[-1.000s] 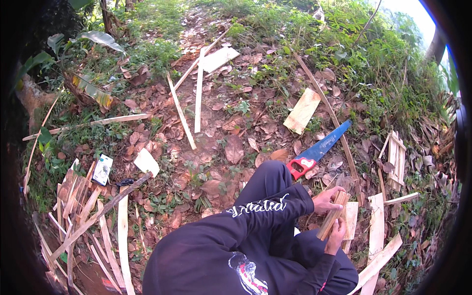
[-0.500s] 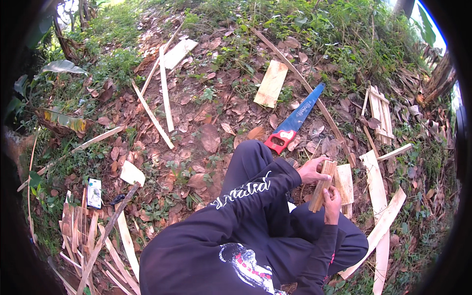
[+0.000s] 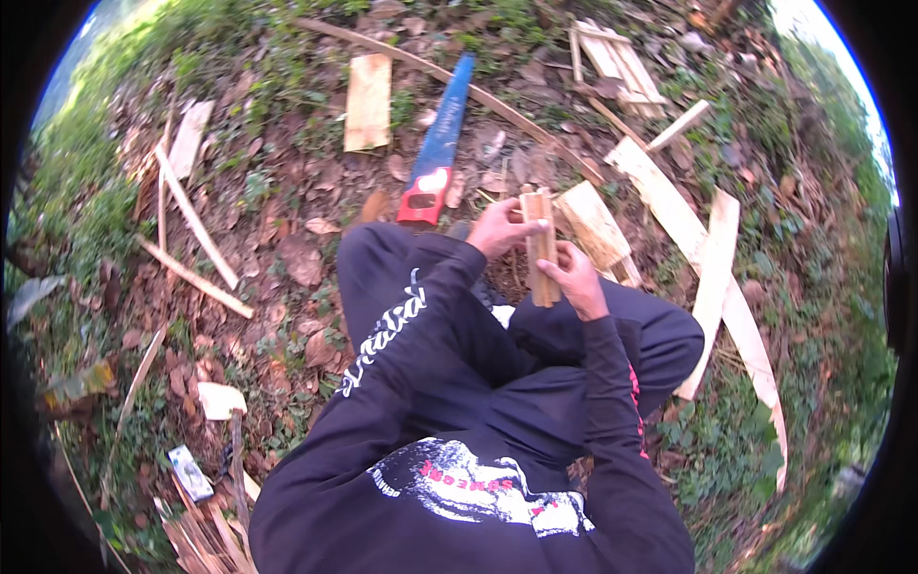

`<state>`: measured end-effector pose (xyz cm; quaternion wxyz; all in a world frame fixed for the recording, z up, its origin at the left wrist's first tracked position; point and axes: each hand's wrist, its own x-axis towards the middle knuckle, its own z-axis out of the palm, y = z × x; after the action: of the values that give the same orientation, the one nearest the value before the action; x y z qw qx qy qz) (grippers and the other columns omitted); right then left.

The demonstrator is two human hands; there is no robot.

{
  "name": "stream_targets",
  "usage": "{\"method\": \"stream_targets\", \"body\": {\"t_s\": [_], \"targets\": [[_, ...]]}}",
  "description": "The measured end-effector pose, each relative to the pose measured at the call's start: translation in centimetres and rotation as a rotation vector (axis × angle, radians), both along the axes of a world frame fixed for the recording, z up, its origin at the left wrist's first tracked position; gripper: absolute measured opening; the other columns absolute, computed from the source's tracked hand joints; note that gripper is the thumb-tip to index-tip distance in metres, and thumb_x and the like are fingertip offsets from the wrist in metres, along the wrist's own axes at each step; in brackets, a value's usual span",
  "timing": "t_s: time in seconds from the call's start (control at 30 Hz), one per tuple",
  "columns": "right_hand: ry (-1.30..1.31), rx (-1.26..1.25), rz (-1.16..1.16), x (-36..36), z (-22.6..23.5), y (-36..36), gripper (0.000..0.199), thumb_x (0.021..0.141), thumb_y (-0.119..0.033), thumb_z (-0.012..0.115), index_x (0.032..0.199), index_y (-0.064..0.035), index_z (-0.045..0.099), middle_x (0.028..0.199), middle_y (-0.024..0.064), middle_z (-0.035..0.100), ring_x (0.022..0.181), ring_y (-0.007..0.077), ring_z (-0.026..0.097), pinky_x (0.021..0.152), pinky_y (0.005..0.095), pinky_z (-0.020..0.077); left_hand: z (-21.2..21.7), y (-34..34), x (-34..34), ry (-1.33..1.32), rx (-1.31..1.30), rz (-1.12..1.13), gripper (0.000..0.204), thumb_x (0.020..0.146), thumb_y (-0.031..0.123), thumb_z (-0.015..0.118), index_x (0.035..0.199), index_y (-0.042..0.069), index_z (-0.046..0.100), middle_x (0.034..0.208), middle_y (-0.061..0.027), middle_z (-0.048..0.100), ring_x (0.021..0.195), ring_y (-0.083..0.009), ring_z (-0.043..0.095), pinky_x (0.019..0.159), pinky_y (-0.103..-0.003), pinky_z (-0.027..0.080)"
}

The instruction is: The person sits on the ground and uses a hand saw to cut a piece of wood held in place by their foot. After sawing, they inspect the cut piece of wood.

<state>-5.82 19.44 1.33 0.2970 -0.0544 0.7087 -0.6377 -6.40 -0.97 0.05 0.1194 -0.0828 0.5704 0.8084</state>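
Above my crossed legs, both hands hold a small wooden block (image 3: 542, 256) that looks built of narrow strips with a groove along it. My left hand (image 3: 501, 228) is closed round its far end, thumb across the face. Lower down, the fingers of my right hand (image 3: 574, 275) pinch its right edge. Just beyond my right hand, a short pale board (image 3: 593, 226) lies on the ground. A handsaw (image 3: 440, 139) with a blue blade and red handle rests past my left knee.
A long thin wood strip (image 3: 411, 59) runs behind the saw, near a flat board (image 3: 369, 103). Two long planks (image 3: 712, 273) cross at the right, below a small slatted wooden piece (image 3: 617, 62). Split wood (image 3: 196, 531) is piled at the lower left beside a white packet (image 3: 191, 474).
The view has swung to the right, so the ground things sit farther left. The block, tilted before, now stands nearly straight up and down in the picture, still in both hands.
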Motion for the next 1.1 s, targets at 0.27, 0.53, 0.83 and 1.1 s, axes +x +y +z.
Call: {"method": "stream_targets", "body": {"t_s": [0.27,0.53,0.83,1.1], "targets": [[-0.042,-0.118,-0.030,-0.3,-0.3,0.8,0.048,0.084,-0.013,0.077,0.122,0.0052,0.053,0.113,0.0136,0.067,0.103,0.0161,0.065,0.091,0.0300,0.0512,1.3,0.7,-0.2,-0.050,-0.043,-0.034,0.055,0.082,0.024,0.078,0.124,-0.001,0.053,0.109,-0.0119,0.069,0.094,-0.0174,0.068,0.074,-0.030,0.057],[-0.045,-0.080,-0.056,0.1,0.3,0.1,0.053,0.080,-0.017,0.081,0.120,0.0062,0.055,0.112,0.0141,0.068,0.102,0.0160,0.065,0.090,0.0300,0.0514,0.4,0.1,-0.1,-0.044,0.015,-0.046,0.049,0.082,0.026,0.079,0.117,0.000,0.056,0.105,-0.0121,0.069,0.093,-0.0159,0.067,0.076,-0.030,0.056],[-0.145,-0.132,-0.109,-0.4,0.1,0.3,0.048,0.082,-0.013,0.078,0.121,0.0061,0.055,0.109,0.0128,0.068,0.097,0.0155,0.066,0.088,0.0295,0.0524,0.3,1.0,-0.1,0.007,-0.030,-0.004,0.074,0.082,0.028,0.079,0.138,-0.001,0.039,0.115,-0.0199,0.064,0.102,-0.0226,0.065,0.080,-0.033,0.056],[-0.259,-0.292,-0.401,-2.1,-0.4,1.6,0.039,0.090,-0.014,0.071,0.121,0.0051,0.057,0.106,0.0115,0.068,0.093,0.0170,0.068,0.081,0.0307,0.0563,1.6,2.9,2.0,0.668,-0.699,-0.370,0.137,0.057,0.039,0.093,0.156,0.013,0.001,0.152,-0.0223,0.027,0.135,-0.0388,0.040,0.109,-0.047,0.039]]}}
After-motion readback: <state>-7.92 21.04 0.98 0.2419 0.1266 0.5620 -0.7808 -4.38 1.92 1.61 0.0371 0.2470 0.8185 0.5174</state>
